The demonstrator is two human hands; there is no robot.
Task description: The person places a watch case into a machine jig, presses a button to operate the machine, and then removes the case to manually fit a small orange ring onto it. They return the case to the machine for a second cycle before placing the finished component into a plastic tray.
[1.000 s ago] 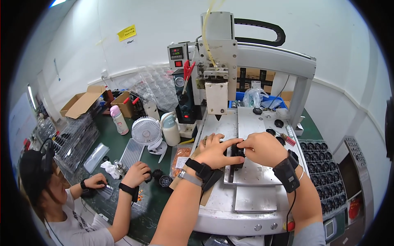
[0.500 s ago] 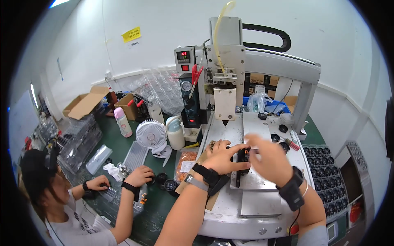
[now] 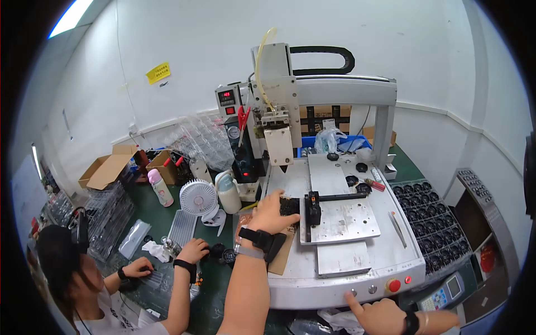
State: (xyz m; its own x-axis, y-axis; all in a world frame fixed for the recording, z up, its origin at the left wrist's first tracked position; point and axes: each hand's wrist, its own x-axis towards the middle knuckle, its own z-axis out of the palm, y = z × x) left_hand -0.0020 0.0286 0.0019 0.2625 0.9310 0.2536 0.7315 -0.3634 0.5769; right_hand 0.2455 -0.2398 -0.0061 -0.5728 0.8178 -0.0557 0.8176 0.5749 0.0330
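Note:
My right hand [image 3: 381, 316] is at the machine's front edge, its index finger stretched out to a small round button [image 3: 353, 292]. The other fingers are partly curled and hold nothing. My left hand [image 3: 267, 216] hovers with fingers apart at the left of the metal work plate [image 3: 349, 223], beside a dark clump of small parts [image 3: 289, 206]. Whether it touches them I cannot tell. On the plate sits a black fixture [image 3: 314, 208] with small orange bits on top and a black bar [image 3: 343, 196] reaching right. Behind it hangs the gantry machine's white head [image 3: 278, 146] with a pointed tip.
Tweezers [image 3: 397, 229] and a red emergency button [image 3: 393, 286] are on the machine's right. Trays of black round parts [image 3: 430, 223] lie further right. A white fan [image 3: 199, 197], a bottle [image 3: 161, 188] and a co-worker's hands [image 3: 192, 251] are at left.
My right hand has left the fixture and come down to the front button. My left hand has drawn back leftward from the fixture. The view has shifted, showing more of the machine's front.

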